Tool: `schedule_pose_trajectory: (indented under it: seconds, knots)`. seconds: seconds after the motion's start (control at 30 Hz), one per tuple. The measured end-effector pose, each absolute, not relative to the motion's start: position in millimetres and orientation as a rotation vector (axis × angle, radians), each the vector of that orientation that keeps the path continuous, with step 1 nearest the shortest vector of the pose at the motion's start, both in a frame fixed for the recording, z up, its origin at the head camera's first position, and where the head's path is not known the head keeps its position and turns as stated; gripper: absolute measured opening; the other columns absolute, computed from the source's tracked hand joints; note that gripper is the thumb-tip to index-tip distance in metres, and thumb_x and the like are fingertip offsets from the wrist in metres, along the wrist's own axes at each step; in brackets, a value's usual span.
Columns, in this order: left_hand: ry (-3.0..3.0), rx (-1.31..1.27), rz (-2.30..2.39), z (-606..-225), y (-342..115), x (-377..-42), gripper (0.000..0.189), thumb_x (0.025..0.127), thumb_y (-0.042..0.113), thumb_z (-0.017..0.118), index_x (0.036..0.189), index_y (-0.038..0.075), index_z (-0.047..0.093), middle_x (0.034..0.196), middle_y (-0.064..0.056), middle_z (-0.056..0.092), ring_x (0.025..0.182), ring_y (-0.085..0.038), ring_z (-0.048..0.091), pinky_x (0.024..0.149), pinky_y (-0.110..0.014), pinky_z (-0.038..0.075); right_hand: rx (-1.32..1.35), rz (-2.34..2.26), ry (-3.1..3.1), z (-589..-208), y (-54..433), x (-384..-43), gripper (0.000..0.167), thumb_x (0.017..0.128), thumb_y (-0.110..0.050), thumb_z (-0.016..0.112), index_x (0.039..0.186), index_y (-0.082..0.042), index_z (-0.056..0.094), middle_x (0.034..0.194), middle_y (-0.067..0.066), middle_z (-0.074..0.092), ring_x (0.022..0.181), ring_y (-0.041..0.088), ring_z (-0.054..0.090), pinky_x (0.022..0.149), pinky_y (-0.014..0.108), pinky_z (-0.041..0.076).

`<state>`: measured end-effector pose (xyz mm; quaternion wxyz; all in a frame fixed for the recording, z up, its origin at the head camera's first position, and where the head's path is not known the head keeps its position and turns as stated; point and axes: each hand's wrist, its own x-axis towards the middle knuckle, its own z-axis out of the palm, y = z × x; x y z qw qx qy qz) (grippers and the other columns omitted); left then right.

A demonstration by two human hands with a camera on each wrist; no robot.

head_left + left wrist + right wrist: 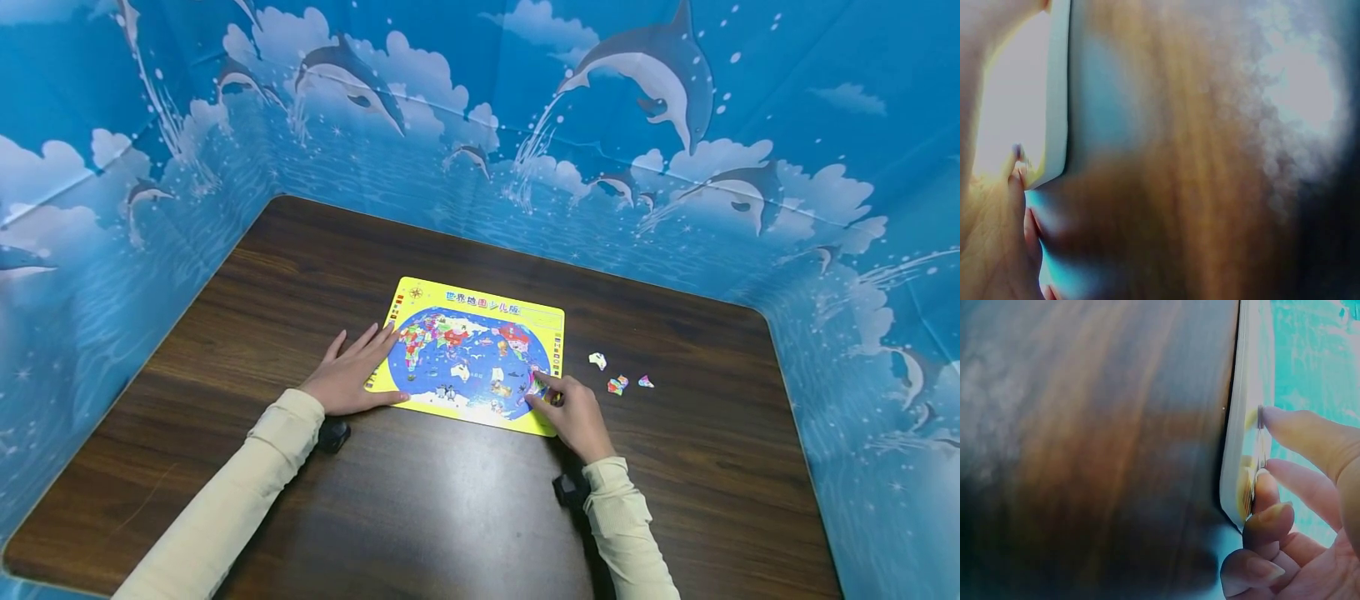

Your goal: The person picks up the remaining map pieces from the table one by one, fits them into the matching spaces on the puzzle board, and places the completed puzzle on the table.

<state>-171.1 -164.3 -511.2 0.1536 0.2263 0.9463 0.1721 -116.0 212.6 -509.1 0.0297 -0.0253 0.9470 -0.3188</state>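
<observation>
A yellow-edged world map puzzle board (540, 317) lies flat on the table, with coloured pieces set in its blue oval. My left hand (348, 379) is spread over its left edge, fingers straight and thumb along the lower rim. At the board's lower right, my right hand (576, 414) pinches a small pink and green puzzle piece (534, 383) between thumb and fingers. The right wrist view shows that thin piece (1261, 440) edge-on at the board's surface; whether it sits in its recess I cannot tell. Fingers partly hide it from the head camera.
Right of the board lie three loose pieces: a white one (597, 360), a red and multicoloured one (617, 385) and a small pinkish one (646, 382). The dark wooden table (420, 500) is bordered at back and sides by a blue dolphin-print curtain (420, 167).
</observation>
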Motion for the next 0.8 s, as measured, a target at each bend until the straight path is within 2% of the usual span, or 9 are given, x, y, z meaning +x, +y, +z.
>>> schedule_pose_trajectory:
  seconds: [0.43, 0.8]
  knots:
    - [2.703, 0.639, 0.499, -508.8, -163.0, -171.8, 0.11, 0.09, 0.074, 0.06, 0.166, 0.009, 0.017, 0.173, -0.012, 0.013, 0.159, -0.035, 0.006, 0.121, -0.067, -0.006, -0.05, -1.012, 2.892, -505.8, 208.0, -116.6, 0.053, 0.092, -0.028, 0.081, 0.139, -0.008, 0.066, 0.082, 0.004, 0.059, 0.069, 0.017, 0.051, 0.059, 0.03, 0.041]
    - [2.695, 0.63, 0.501, -506.2, -162.7, -171.2, 0.109, 0.09, 0.073, 0.061, 0.167, 0.009, 0.016, 0.173, -0.012, 0.013, 0.159, -0.035, 0.006, 0.121, -0.067, -0.006, -0.052, -1.021, 2.889, -503.5, 206.8, -116.6, 0.051, 0.091, -0.025, 0.082, 0.138, -0.009, 0.068, 0.081, 0.005, 0.057, 0.069, 0.018, 0.05, 0.058, 0.03, 0.039]
